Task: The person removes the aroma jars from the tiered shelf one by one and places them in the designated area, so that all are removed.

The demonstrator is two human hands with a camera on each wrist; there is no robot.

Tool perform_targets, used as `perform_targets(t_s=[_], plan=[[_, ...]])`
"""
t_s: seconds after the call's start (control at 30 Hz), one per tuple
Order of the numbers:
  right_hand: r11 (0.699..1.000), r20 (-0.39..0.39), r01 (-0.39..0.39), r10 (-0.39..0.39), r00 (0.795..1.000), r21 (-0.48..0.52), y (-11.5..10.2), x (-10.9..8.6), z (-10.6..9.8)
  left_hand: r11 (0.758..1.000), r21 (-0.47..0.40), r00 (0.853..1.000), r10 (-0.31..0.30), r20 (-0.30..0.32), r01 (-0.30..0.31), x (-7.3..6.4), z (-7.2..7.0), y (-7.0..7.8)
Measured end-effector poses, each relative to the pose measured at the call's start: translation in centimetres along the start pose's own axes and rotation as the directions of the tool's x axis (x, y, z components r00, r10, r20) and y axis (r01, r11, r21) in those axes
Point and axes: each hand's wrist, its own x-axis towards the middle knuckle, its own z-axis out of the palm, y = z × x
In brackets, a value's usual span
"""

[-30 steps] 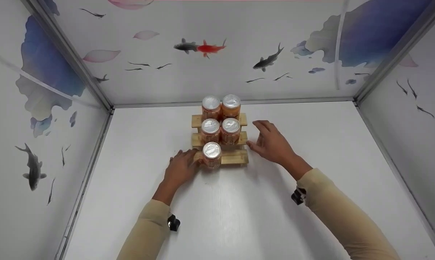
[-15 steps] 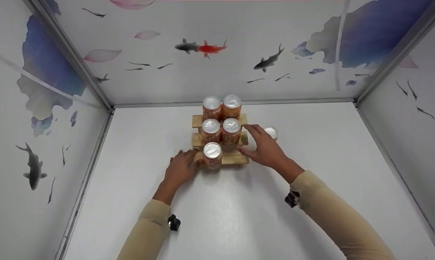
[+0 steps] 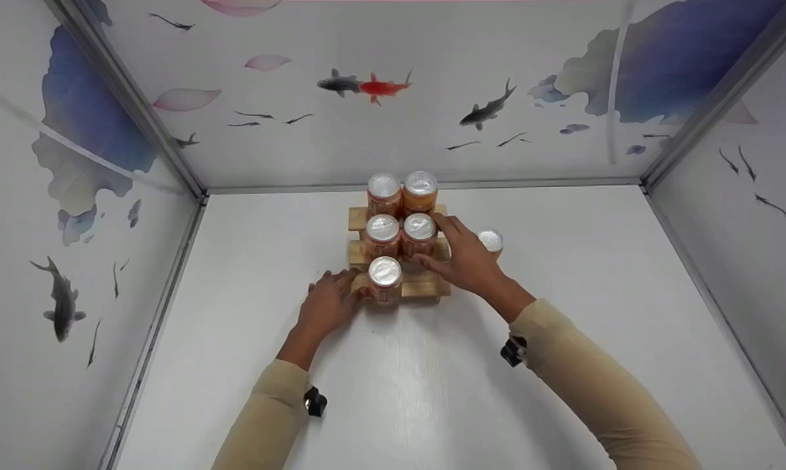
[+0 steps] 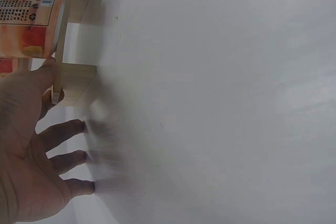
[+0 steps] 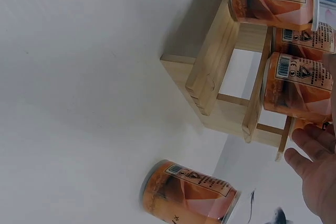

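Note:
A stepped wooden rack (image 3: 425,287) bears several orange, fruit-printed cans with silver lids. The front step has one can (image 3: 384,281) at its left side. My left hand (image 3: 329,303) grips the left end of the front board between thumb and forefinger; in the left wrist view its other fingertips touch the table. Around the right side of the middle-row right can (image 5: 299,85) stands my right hand (image 3: 468,261), thumb in front, fingers behind, rather straight. Whether it touches the can is hard to see. Behind that hand, a separate can (image 5: 189,192) stands on the table.
Two cans, among them the back right can (image 3: 420,192), stand on the rear step near the back wall (image 3: 269,150). Fish-and-petal printed walls enclose the white table (image 3: 236,261) at the back and both sides.
My right hand has moved left, from beside the rack to the middle-row right can, bringing the separate can behind it into sight. My left hand has stayed at the rack's front left end.

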Motion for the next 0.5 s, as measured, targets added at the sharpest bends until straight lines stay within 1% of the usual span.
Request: perform_targets(t_s=[0.07, 0.13, 0.3, 0.33, 0.5], plan=[[1.000, 0.001, -0.008, 0.008, 1.000, 0.004, -0.1, 0.1, 0.0, 1.000, -0.005, 1.000, -0.008, 0.010, 0.008, -0.1, -0.2, 0.2], [1.000, 0.002, -0.014, 0.014, 1.000, 0.008, -0.1, 0.2, 0.1, 1.000, -0.020, 1.000, -0.018, 0.018, 0.019, -0.7, -1.2, 1.3], [0.999, 0.010, -0.041, 0.041, 0.999, 0.017, -0.2, 0.4, 0.3, 1.000, 0.003, 0.999, -0.025, 0.020, 0.025, -1.1, -1.4, 1.8], [0.999, 0.011, -0.047, 0.047, 0.999, 0.017, -0.2, 0.4, 0.3, 0.999, 0.003, 0.999, -0.032, 0.029, 0.032, -1.1, -1.5, 1.9], [0.997, 0.009, -0.074, 0.074, 0.997, 0.027, -0.3, 0.8, 0.5, 0.999, 0.017, 0.999, -0.040, 0.032, 0.039, -0.9, -1.5, 2.0]])
